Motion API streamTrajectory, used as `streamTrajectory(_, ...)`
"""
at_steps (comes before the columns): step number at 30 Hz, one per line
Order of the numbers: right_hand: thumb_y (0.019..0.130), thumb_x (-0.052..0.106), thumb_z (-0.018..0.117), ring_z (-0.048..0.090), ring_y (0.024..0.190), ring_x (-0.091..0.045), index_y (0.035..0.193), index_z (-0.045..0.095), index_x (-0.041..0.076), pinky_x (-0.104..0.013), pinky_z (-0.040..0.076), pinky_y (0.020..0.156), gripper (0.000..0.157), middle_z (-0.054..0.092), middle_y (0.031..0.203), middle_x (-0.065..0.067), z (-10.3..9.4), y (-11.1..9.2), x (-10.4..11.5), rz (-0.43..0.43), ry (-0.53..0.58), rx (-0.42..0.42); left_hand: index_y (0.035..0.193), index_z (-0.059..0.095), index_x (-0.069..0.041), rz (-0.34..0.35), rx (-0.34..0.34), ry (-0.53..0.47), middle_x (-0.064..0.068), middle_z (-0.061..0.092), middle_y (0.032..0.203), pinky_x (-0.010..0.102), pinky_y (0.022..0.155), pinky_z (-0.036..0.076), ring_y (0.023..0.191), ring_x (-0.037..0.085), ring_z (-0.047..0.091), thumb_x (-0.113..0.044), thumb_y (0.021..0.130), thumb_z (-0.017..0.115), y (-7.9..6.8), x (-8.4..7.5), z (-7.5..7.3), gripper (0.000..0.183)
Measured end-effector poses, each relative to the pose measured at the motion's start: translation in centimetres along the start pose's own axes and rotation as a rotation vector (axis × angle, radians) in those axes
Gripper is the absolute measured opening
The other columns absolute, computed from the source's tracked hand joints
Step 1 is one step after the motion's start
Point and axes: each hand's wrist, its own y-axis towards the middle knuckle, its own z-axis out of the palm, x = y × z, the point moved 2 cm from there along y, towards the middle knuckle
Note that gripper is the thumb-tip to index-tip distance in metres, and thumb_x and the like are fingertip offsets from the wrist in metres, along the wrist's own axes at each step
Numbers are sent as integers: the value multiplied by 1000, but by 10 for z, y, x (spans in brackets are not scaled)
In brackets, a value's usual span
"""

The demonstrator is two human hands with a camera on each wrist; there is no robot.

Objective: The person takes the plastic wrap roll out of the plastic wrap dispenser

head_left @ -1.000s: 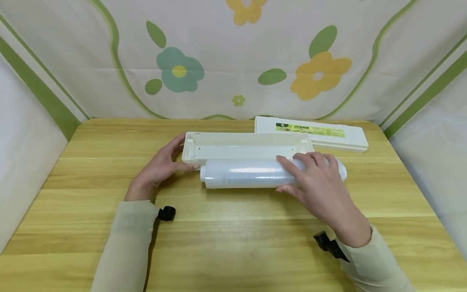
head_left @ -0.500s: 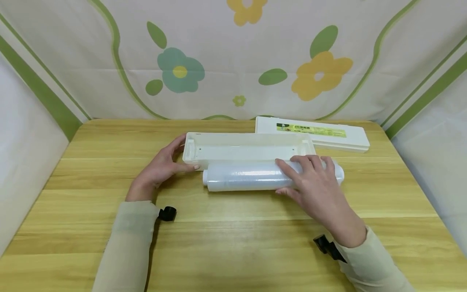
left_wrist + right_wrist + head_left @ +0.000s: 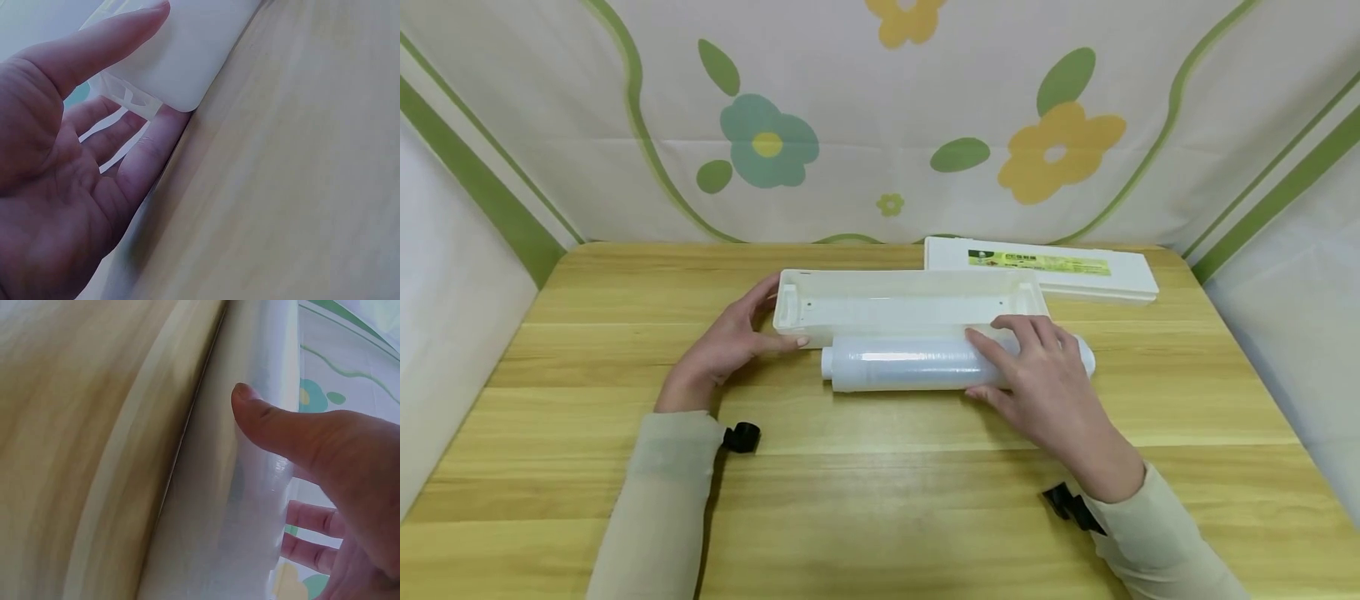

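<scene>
A roll of cling film (image 3: 902, 364) lies lengthwise in front of a long white box (image 3: 883, 312), overlapping its front wall in the head view. My right hand (image 3: 1041, 387) grips the roll near its right end, thumb on the near side and fingers over the top. In the right wrist view, the thumb presses the clear wrap of the roll (image 3: 212, 487), which sits right at the tabletop. My left hand (image 3: 726, 346) holds the box's left end, its thumb on the front wall. From the left wrist, other fingers show behind the box corner (image 3: 194, 69).
Behind the box to the right lies a flat white lid (image 3: 1120, 275) bearing a green and yellow label. The wooden table (image 3: 880, 500) ends at a flower-print cloth backdrop (image 3: 850, 108), with pale cloth walls at both sides.
My right hand has lowered the roll toward the table and drawn slightly left. The roll's left end has shifted a little right. My left hand and the box stay put.
</scene>
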Motion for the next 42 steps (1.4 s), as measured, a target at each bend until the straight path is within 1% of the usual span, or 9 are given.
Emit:
streamTrajectory(7,71,40,102,61,112,-44,135,73,17,-68,52,88,74,66,129,-18,0,1,0,5,15,-25,171,29,-30,-2,-2,5,0,37,172,53,130,27,157,26,34,-13,85,93,-1,0,0,109)
streamTrajectory(11,72,41,101,60,112,-44,135,73,17,-68,52,89,73,66,129,-17,-1,1,0,11,15,-18,171,29,-30,3,-5,-1,0,39,171,52,129,28,156,26,36,-12,85,93,-1,0,0,108)
streamTrajectory(17,72,41,101,60,114,-44,134,73,16,-68,51,90,72,66,129,-17,-1,-1,0,18,13,-3,172,28,-28,18,-2,3,3,38,172,56,131,22,159,29,33,-12,86,92,-1,0,3,108)
streamTrajectory(21,73,41,101,60,114,-44,134,72,15,-68,51,91,73,66,130,-17,-1,-1,1,19,20,-1,172,28,-28,22,-10,5,4,37,173,56,132,21,160,30,32,-11,86,91,-1,1,2,108)
streamTrajectory(28,75,42,100,61,115,-44,135,72,15,-69,52,92,72,66,132,-18,1,1,4,25,15,26,172,27,-27,10,-13,19,4,37,173,55,131,24,159,30,33,-12,86,92,-4,3,-1,108)
streamTrajectory(36,76,45,99,61,116,-44,135,71,14,-68,52,93,72,66,132,-18,0,0,3,34,-10,46,171,29,-26,34,-13,4,3,39,172,53,130,28,159,27,34,-10,87,91,-1,4,0,106)
streamTrajectory(39,77,49,96,60,117,-44,136,72,14,-68,52,93,73,65,132,-18,0,-1,3,34,1,49,172,25,-25,25,4,-16,2,36,174,53,132,26,161,26,32,-12,86,92,-2,3,-2,110)
streamTrajectory(41,79,53,93,59,121,-45,136,72,13,-69,52,94,73,65,133,-19,-1,-2,2,25,17,33,174,17,-24,22,29,-39,2,29,177,55,133,22,164,28,27,-12,88,90,-4,1,-4,114)
streamTrajectory(42,82,57,89,58,124,-46,136,72,13,-69,52,94,72,64,134,-20,-2,-2,1,15,24,20,175,13,-24,17,42,-54,1,25,179,56,134,21,165,28,24,-13,90,88,-6,-1,-6,114)
